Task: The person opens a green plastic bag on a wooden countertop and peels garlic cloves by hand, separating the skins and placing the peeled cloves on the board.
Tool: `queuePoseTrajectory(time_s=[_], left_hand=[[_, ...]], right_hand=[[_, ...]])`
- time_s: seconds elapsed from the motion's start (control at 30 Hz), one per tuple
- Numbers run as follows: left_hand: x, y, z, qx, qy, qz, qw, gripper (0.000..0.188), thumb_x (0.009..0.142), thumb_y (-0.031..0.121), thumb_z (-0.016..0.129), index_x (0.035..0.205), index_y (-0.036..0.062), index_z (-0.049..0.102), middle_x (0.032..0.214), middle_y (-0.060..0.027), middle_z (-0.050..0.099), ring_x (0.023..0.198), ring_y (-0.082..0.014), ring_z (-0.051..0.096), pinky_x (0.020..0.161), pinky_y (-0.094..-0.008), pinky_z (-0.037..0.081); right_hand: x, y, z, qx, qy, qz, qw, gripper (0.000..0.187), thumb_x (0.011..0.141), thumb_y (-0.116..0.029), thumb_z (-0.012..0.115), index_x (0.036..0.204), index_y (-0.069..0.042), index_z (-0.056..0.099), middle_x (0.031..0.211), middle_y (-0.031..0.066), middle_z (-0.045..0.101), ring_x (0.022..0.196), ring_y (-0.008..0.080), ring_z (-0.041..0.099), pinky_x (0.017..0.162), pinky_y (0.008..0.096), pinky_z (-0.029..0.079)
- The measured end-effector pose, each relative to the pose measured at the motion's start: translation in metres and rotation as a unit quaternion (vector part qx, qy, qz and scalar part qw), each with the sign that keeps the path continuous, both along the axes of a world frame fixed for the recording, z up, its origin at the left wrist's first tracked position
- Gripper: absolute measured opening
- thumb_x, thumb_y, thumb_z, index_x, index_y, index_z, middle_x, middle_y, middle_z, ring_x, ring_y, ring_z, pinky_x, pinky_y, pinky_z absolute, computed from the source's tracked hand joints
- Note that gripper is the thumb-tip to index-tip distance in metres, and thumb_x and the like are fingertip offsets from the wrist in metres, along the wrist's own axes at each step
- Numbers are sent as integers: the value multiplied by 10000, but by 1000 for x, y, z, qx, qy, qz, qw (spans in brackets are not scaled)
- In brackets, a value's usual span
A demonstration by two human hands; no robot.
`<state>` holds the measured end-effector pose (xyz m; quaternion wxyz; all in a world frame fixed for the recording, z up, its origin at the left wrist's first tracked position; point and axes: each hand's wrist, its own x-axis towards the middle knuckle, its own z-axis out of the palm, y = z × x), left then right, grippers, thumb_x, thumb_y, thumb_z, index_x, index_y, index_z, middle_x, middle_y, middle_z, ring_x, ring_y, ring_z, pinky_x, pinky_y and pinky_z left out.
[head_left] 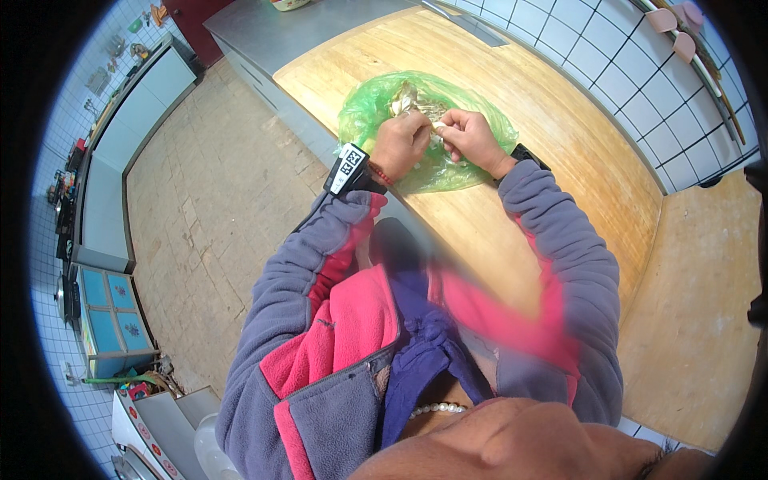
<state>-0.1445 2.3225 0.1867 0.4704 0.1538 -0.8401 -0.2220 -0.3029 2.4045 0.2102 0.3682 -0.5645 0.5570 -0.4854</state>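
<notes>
A crumpled, see-through green plastic bag point(484, 104) lies spread on a light wooden board point(552, 96). Dry, papery garlic skins point(432, 108) and a whitish garlic bulb point(406, 97) rest in its middle, partly behind my fingers. My left hand point(400, 144) and my right hand point(475, 141) meet over the bag, fingertips nearly touching. Between them is a small white garlic clove point(438, 128), pinched by both hands. The fingers of each are closed, and their tips partly cover the clove.
A flat dark-grey object point(472, 28) lies at the board's far edge by the tiled wall point(608, 48). Grey worktop point(272, 32) continues at far left. A wooden panel point(688, 312) stands at right. Tiled floor point(216, 216) and low cabinets point(104, 216) are to the left.
</notes>
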Motion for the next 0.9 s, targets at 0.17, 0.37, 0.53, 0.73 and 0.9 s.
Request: queuePoseTrajectory(time_s=[0.17,0.37,0.53,0.73,0.9], left_hand=[[-2,-1,0,-54,-13,18,998,47,764,8,611,810,17,602,703,-162,591,649,-326,612,579,-360,481],[-3,0,0,-41,-22,33,998,37,755,4,603,788,20,607,687,-157,589,626,-305,605,564,-349,475],[-2,-3,-3,67,-13,9,998,32,782,10,592,788,-1,621,627,-90,580,564,-140,557,530,-268,443],[0,-10,-5,262,58,-26,963,77,820,30,604,819,-47,612,646,-2,566,613,-62,522,532,-231,429],[1,0,-5,86,49,-19,995,66,799,19,611,860,-2,623,678,-86,606,615,-156,595,545,-279,464]], right_hand=[[1,0,-1,-6,4,-9,1000,123,857,-118,594,795,-17,563,584,9,557,447,60,511,409,207,407],[1,0,-3,-1,-3,-12,1000,114,847,-109,594,782,-19,568,569,5,555,443,59,513,409,208,411],[-1,-1,-3,-1,7,10,1000,133,880,-131,595,887,1,595,624,11,570,470,57,517,426,199,424],[-2,-1,-2,-24,-9,23,999,145,886,-136,597,899,8,597,647,15,576,483,54,519,439,194,435],[-1,-2,-4,-33,-4,18,999,134,883,-128,597,893,6,590,642,13,569,482,54,513,436,196,433]])
